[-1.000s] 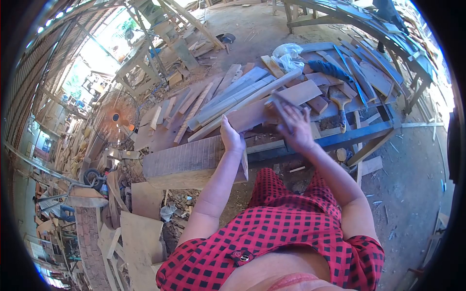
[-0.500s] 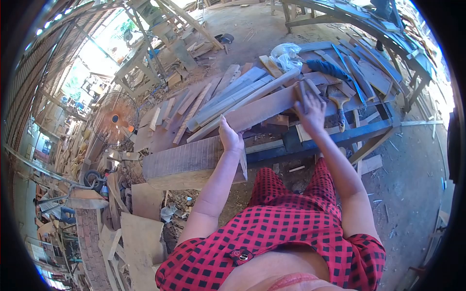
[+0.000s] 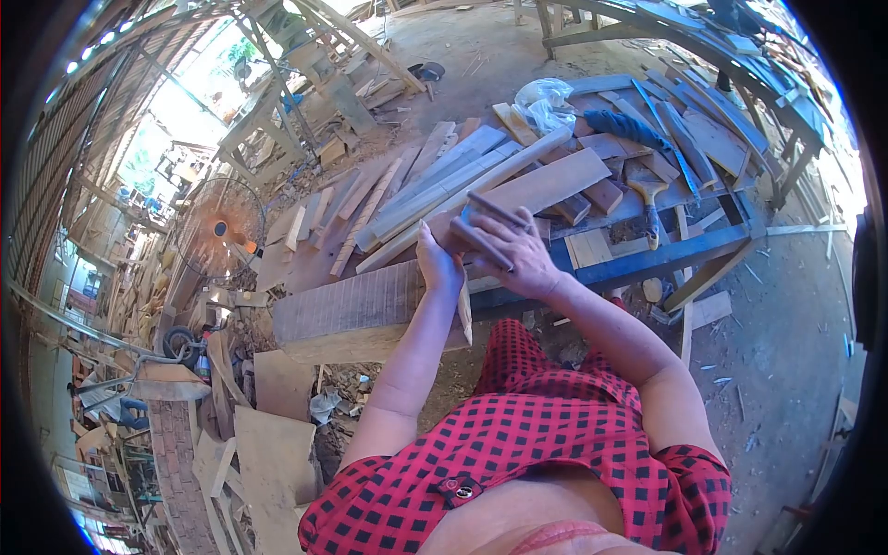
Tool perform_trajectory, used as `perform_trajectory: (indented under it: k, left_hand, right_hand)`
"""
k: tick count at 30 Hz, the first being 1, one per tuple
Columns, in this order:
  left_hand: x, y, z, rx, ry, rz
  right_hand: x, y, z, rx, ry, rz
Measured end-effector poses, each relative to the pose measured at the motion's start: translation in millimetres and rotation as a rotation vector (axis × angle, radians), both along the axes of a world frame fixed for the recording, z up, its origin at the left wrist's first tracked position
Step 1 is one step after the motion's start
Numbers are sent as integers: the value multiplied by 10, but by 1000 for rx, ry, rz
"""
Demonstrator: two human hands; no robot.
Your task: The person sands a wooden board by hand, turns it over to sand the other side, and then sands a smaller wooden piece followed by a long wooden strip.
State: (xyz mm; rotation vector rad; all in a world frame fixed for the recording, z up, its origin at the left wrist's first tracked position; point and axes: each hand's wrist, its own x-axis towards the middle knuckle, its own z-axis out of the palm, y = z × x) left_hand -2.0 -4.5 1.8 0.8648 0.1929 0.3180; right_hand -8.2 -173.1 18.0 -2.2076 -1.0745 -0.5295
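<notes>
- Since half a second ago, we see the right hand [image 3: 529,257] has come back from the far end of the board [image 3: 555,185], bringing the block [image 3: 482,246] close beside the left hand [image 3: 438,261], which has barely shifted.
- The right hand's fingers are part-bent over the block, holding it on the board; the left is closed on the board's near end, though we cannot tell how its hidden fingers sit underneath.
- The board lies slantwise over the bench [image 3: 638,269], among loose planks [image 3: 467,197], with the beam [image 3: 347,301] near its close end.
- We judge the block could knock the left thumb if it travels any nearer, the gap being so small.
- The board could skid or rock if the left grip slackens, since only that hand appears to steady it.
- Splinters could catch our bare fingers along its edges.
</notes>
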Motion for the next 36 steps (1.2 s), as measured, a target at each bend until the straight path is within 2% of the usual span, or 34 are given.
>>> perform_trajectory:
  k: [3, 6, 8, 11, 14, 17, 18, 20, 22, 24, 27, 30, 31, 32, 36]
  left_hand:
    - [0, 44, -30, 110, 7, -29]
    - [15, 46, -43, 64, 31, 8]
    - [17, 38, -50, 56, 21, 0]
    - [12, 20, -17, 55, 52, 31]
    - [8, 17, -19, 57, 56, 30]
    - [6, 6, 2, 81, 40, 32]
    - [9, 6, 2, 75, 39, 35]
    - [22, 13, -16, 73, 40, 33]
    - [55, 80, -132, 6, -53, -68]
    - [76, 166, -264, 63, -91, -103]
    - [79, 140, -232, 114, -96, -9]
    - [72, 90, -155, 50, -57, 21]
    - [38, 86, -111, 85, -20, -13]
    - [16, 75, -64, 119, 16, -48]
    - [-14, -38, 47, 52, 57, 69]
  right_hand:
    - [161, -179, 39, -29, 150, -185]
    - [594, -576, -134, 17, 198, -397]
    - [838, -826, -201, -44, 328, -625]
    - [1083, -1060, -362, 60, 367, -736]
    - [1010, -887, -317, 4, 385, -812]
    - [649, -536, -155, -22, 286, -636]
    - [527, -375, -144, -32, 173, -555]
    - [200, -68, 59, -10, 151, -356]
    - [-21, 173, 190, -53, 122, -147]
    - [-123, 345, 183, -56, 107, 4]
    - [-3, 354, 196, -76, 114, 49]
    - [238, 149, 191, -62, 30, -60]
    - [356, 41, 198, -132, 50, -134]
    - [464, -78, 207, -158, 128, -210]
    - [1060, -608, -62, -123, 314, -536]
